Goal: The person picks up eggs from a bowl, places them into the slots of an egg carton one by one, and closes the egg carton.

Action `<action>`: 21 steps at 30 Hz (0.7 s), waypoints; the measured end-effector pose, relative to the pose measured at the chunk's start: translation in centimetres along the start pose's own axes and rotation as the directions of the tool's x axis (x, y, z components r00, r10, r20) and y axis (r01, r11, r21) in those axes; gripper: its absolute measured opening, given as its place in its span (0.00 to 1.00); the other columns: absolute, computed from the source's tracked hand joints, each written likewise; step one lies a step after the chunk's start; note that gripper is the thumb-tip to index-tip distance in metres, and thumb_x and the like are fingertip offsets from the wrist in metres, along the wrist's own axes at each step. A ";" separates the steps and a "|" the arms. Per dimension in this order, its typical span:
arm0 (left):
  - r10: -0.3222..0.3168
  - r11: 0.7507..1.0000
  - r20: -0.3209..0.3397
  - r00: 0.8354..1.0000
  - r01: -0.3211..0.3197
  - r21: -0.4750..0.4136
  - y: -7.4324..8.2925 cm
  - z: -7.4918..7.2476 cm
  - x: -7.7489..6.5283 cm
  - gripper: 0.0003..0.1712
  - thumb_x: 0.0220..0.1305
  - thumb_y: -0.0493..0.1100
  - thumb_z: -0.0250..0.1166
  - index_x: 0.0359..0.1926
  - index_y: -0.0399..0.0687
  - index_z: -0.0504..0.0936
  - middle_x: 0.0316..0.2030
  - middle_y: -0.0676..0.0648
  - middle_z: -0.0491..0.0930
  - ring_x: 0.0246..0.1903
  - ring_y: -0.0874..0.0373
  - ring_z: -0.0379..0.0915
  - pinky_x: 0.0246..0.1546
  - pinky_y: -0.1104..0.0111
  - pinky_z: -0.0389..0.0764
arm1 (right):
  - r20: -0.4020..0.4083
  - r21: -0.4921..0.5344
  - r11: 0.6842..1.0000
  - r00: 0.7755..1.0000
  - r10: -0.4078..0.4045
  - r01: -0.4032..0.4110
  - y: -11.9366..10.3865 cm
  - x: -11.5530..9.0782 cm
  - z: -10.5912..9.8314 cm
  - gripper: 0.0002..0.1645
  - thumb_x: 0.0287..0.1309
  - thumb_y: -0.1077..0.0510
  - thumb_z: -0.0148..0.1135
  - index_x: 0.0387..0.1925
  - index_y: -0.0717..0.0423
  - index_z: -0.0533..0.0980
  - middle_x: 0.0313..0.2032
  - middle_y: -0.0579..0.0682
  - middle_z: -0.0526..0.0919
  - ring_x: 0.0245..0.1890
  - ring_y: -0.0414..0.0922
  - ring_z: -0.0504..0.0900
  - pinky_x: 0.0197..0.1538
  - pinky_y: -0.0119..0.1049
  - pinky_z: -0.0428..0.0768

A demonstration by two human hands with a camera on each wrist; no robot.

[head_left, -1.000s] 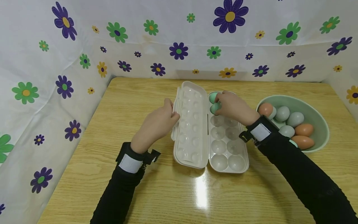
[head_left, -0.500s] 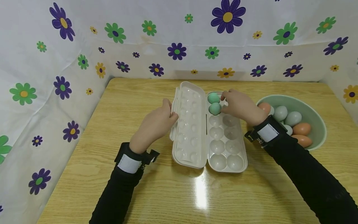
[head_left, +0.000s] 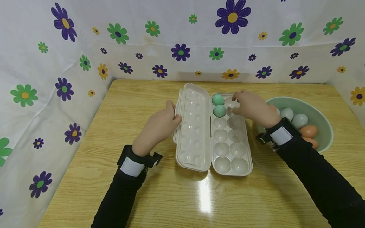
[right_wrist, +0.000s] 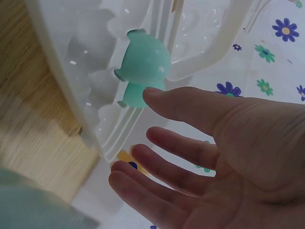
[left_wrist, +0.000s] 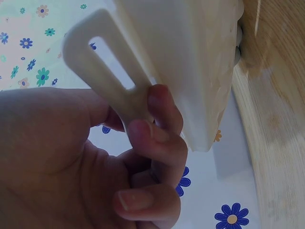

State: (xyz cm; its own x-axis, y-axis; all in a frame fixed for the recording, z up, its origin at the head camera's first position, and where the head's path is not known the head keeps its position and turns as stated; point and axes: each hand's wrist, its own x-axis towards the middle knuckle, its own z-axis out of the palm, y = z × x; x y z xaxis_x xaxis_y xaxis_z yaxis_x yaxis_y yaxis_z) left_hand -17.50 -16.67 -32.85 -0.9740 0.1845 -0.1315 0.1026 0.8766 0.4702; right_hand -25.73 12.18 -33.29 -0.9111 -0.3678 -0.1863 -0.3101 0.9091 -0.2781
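Observation:
A white plastic egg carton lies unfolded on the table, its lid tilted to the left. Two green eggs sit in the far cups of its left row. My left hand holds the lid's outer edge, with thumb and fingers curled round a slotted handle in the left wrist view. Over the far right cups hovers my right hand, fingers apart and nothing between them. In the right wrist view its thumb tip overlaps the farther green egg.
An oval pale green bowl to the right holds several grey-blue and brown eggs; the right forearm covers part of it. A flower-print cloth stands behind the wooden table.
My right hand has let go of the nearer green egg in its cup and drawn back to the right. The left hand keeps its grip on the lid.

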 end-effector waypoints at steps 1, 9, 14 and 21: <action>-0.002 1.000 0.001 1.000 0.002 -0.002 0.0 0.0 0.0 0.20 0.77 0.48 0.49 0.57 0.35 0.64 0.22 0.49 0.67 0.18 0.57 0.65 0.17 0.70 0.62 | -0.001 -0.003 1.000 1.000 -0.001 0.001 0.2 0.0 -0.1 0.29 0.62 0.55 0.66 0.60 0.66 0.74 0.56 0.67 0.78 0.50 0.60 0.79 0.56 0.56 0.78; -0.003 1.000 -0.001 1.000 0.003 0.004 0.0 -0.1 0.0 0.20 0.77 0.48 0.49 0.57 0.35 0.64 0.22 0.49 0.67 0.18 0.57 0.65 0.17 0.70 0.62 | -0.029 0.001 1.000 0.999 0.021 -0.021 1.6 -0.4 -0.2 0.27 0.61 0.56 0.67 0.58 0.66 0.75 0.53 0.68 0.78 0.49 0.62 0.78 0.52 0.57 0.80; -0.003 1.000 0.002 1.000 0.003 0.003 0.1 0.0 0.1 0.20 0.77 0.48 0.49 0.57 0.35 0.64 0.22 0.48 0.67 0.18 0.57 0.66 0.17 0.70 0.62 | -0.037 -0.015 1.000 0.999 0.025 -0.026 2.3 -0.7 -0.5 0.27 0.61 0.56 0.67 0.57 0.68 0.74 0.53 0.69 0.78 0.49 0.63 0.78 0.52 0.57 0.79; -0.006 1.000 0.005 1.000 0.006 0.007 0.1 0.0 0.1 0.21 0.77 0.48 0.49 0.57 0.35 0.63 0.22 0.49 0.67 0.18 0.57 0.65 0.17 0.70 0.62 | -0.023 -0.002 0.999 0.999 0.048 -0.048 3.2 -1.2 -1.2 0.28 0.63 0.56 0.66 0.59 0.68 0.73 0.55 0.70 0.77 0.51 0.63 0.78 0.53 0.58 0.79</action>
State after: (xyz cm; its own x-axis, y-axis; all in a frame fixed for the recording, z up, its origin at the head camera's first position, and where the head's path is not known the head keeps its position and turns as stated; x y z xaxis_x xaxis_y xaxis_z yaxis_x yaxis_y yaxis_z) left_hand -17.56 -16.57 -32.76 -0.9737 0.1812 -0.1384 0.0982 0.8810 0.4629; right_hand -26.00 15.73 -32.78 -0.9309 -0.3192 -0.1778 -0.2665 0.9261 -0.2671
